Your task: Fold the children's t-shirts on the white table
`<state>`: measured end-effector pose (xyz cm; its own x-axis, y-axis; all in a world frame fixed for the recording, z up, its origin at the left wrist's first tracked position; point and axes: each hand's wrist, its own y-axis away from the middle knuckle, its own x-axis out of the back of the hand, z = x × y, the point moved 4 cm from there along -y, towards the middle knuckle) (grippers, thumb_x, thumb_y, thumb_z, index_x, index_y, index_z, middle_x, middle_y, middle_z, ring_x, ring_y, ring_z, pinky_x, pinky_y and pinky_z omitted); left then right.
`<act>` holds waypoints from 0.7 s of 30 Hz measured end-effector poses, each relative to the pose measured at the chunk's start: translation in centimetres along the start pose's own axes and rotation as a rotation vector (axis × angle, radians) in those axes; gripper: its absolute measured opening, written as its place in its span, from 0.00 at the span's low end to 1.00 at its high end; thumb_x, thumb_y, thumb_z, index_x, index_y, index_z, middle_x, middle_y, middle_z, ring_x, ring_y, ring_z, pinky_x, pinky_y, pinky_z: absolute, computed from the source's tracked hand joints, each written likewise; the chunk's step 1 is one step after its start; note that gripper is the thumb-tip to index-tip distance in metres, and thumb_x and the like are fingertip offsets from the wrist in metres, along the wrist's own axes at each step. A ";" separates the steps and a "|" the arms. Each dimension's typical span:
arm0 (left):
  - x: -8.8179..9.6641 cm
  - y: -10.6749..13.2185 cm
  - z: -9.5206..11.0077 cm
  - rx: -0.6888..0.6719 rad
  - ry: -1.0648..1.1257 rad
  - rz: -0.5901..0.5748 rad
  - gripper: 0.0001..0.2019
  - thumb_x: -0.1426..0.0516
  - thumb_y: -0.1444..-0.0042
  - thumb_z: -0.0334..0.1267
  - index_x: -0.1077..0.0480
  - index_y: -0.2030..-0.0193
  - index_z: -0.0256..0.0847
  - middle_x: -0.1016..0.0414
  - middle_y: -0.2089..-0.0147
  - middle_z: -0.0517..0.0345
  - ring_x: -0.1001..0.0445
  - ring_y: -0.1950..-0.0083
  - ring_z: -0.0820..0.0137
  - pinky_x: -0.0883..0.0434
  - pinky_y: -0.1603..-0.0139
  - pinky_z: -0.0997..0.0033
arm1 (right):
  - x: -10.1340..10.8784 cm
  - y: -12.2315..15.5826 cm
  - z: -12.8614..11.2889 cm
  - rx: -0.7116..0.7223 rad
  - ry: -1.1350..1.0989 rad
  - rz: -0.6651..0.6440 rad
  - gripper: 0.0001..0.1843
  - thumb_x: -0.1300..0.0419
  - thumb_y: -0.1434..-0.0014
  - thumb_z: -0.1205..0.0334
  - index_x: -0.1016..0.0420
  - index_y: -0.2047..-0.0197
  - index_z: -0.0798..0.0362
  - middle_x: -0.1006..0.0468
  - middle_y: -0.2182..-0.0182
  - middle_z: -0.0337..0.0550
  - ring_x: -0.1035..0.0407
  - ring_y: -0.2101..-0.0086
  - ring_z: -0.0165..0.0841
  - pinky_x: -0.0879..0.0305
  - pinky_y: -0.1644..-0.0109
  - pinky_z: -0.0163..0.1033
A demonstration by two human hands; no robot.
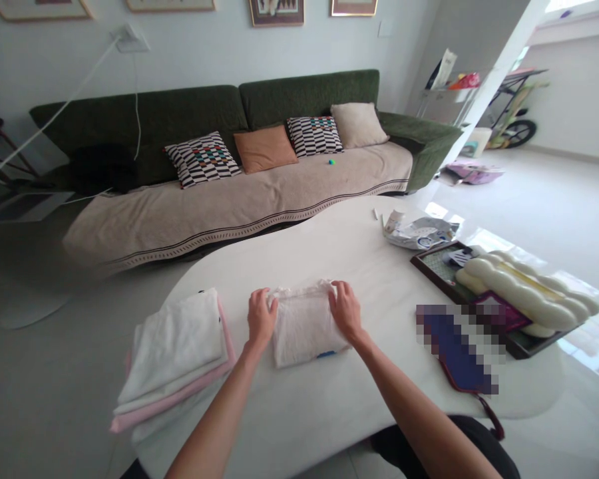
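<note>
1. Lying flat on the white table (329, 246), toward the person's edge and between both forearms, the folded white cloth (304, 329) forms a small rectangle. A blue mark (325, 354) shows at its near right corner.
2. The left hand (261, 319) curls its fingers over the cloth's far left corner. The right hand (346, 309) closes the same way over the far right corner, so both hands grip fabric.
3. The cloth looks light, soft and limp. Judging by its wrinkles, it would sag and fall open if raised by one corner, so the two side edges, or a flat palm under all the layers, seem the surest holds.
4. Just to the left, apart from the cloth, sits a stack of folded linens (174, 359), white over pink.
5. To the right, a dark tray (429, 269) carries a cream wavy object (524, 293), and loose papers (419, 233) lie beyond it.
6. Behind the table stands a green sofa (190, 113) with patterned cushions (202, 159).
</note>
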<state>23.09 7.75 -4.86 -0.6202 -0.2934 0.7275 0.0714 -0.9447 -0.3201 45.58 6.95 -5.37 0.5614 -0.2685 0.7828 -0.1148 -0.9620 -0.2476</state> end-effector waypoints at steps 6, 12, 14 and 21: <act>-4.0 3.2 1.0 -0.309 -0.268 -0.353 0.30 0.52 0.45 0.53 0.50 0.37 0.45 0.58 0.33 0.48 0.61 0.34 0.52 0.52 0.41 0.46 | -3.9 2.6 -2.1 0.405 0.262 -0.279 0.27 0.53 0.41 0.54 0.47 0.39 0.46 0.53 0.37 0.43 0.64 0.39 0.43 0.61 0.41 0.56; -3.5 2.6 -0.5 -0.245 -0.299 -0.420 0.28 0.54 0.44 0.53 0.50 0.37 0.49 0.59 0.33 0.48 0.61 0.34 0.52 0.50 0.42 0.43 | -3.1 2.8 -2.3 0.332 0.313 -0.430 0.33 0.52 0.43 0.47 0.54 0.36 0.46 0.60 0.36 0.47 0.68 0.39 0.47 0.64 0.42 0.60; -2.3 3.4 -1.1 -0.265 -0.270 -0.407 0.25 0.56 0.41 0.48 0.50 0.37 0.48 0.54 0.34 0.48 0.57 0.34 0.56 0.48 0.42 0.46 | -2.4 4.4 -3.4 0.396 0.294 -0.476 0.41 0.46 0.48 0.44 0.56 0.36 0.48 0.62 0.36 0.50 0.70 0.39 0.50 0.65 0.43 0.63; 1.0 10.3 -5.1 -0.273 -0.266 -0.177 0.22 0.58 0.40 0.37 0.47 0.38 0.38 0.49 0.36 0.46 0.50 0.36 0.61 0.43 0.40 0.55 | -2.3 10.8 -5.0 0.458 0.199 -0.605 0.31 0.53 0.44 0.69 0.53 0.37 0.52 0.53 0.38 0.52 0.64 0.39 0.47 0.59 0.42 0.60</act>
<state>19.20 -1.48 -10.56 -0.3780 -0.1919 0.9057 -0.2502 -0.9207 -0.2995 38.90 -3.10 -7.02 0.2560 0.2509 0.9335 0.5382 -0.8392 0.0780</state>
